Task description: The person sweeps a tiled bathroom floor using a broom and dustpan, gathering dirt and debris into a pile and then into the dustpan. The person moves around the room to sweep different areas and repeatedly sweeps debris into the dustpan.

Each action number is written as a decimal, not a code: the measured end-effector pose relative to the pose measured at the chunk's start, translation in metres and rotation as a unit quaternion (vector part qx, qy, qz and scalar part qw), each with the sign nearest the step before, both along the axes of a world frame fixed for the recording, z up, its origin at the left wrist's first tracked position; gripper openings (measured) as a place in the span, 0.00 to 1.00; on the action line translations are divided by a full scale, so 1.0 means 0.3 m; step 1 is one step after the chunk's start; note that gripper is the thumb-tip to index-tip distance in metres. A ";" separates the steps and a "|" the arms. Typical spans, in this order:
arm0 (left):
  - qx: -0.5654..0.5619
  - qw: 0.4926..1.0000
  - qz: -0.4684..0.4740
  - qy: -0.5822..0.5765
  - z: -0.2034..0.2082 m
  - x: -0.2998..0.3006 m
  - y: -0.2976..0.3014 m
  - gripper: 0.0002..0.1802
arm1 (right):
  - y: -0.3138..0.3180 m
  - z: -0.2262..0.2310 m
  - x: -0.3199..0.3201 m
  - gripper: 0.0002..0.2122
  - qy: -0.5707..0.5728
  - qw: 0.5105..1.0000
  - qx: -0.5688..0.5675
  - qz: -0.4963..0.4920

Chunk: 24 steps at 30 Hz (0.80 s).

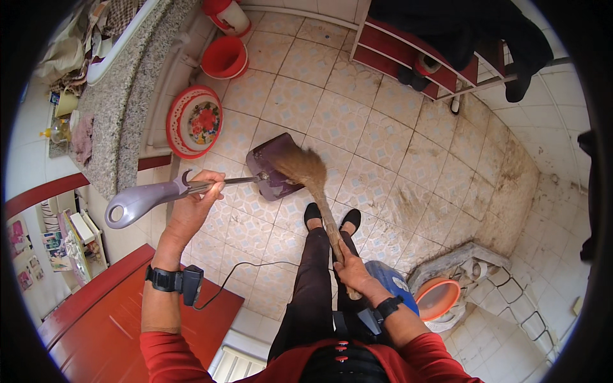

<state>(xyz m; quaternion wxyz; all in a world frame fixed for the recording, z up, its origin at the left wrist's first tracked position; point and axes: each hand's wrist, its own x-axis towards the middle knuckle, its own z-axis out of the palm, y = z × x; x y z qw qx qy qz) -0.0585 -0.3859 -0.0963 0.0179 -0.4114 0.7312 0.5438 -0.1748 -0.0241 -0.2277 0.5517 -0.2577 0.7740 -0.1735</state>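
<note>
My left hand (pixel 196 195) is closed round the thin metal shaft of a dustpan, below its lilac grip. The dark purple pan (pixel 271 185) lies low over the tiled floor, ahead of my feet. In my right hand (pixel 353 271) is the wooden handle of a straw hand broom (pixel 325 210), its fingers wrapped round it. The broom's brown bristles reach over the right side of the pan and cover part of its inside. Whether any dirt lies in the pan I cannot tell.
Left of the pan stand a patterned red-rimmed basin (pixel 174 131) and a red bucket (pixel 225 57). A red shoe rack (pixel 377 54) is at the far right. Near my right arm are a blue container (pixel 389 284) and an orange-rimmed basin (pixel 452 287). A red door (pixel 153 313) is lower left.
</note>
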 end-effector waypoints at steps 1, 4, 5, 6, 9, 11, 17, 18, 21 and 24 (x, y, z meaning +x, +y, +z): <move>-0.017 1.000 -0.004 -0.008 0.002 0.001 0.003 0.07 | 0.007 0.028 -0.018 0.33 -0.070 0.996 -0.004 -0.053; -0.027 1.000 0.010 0.008 0.013 0.016 0.008 0.07 | 0.065 0.134 -0.105 0.31 -0.199 0.965 0.059 -0.159; -0.031 0.999 0.019 0.020 0.018 0.022 0.008 0.07 | 0.089 0.158 -0.135 0.31 -0.194 0.964 0.066 -0.170; -0.015 0.998 0.033 0.053 0.024 0.031 0.010 0.06 | 0.119 0.174 -0.163 0.31 -0.195 0.961 0.063 -0.184; -0.040 0.998 0.047 0.026 0.065 0.073 -0.001 0.07 | 0.201 0.169 -0.248 0.31 -0.147 0.956 0.050 -0.251; -0.043 0.997 0.062 -0.003 0.101 0.105 0.006 0.07 | 0.247 0.148 -0.297 0.31 -0.105 0.951 0.039 -0.290; -0.042 0.995 0.086 -0.008 0.171 0.211 0.005 0.07 | 0.272 0.029 -0.349 0.31 0.028 0.926 0.051 -0.373; -0.043 0.996 0.074 -0.005 0.162 0.228 -0.010 0.07 | 0.260 0.005 -0.344 0.31 0.029 0.923 0.047 -0.382; -0.028 0.998 0.057 0.011 0.122 0.311 -0.041 0.07 | 0.209 -0.091 -0.257 0.31 0.044 0.923 0.066 -0.377; -0.014 1.000 0.020 0.004 0.065 0.375 -0.087 0.07 | 0.156 -0.230 -0.043 0.31 0.111 0.949 0.096 -0.279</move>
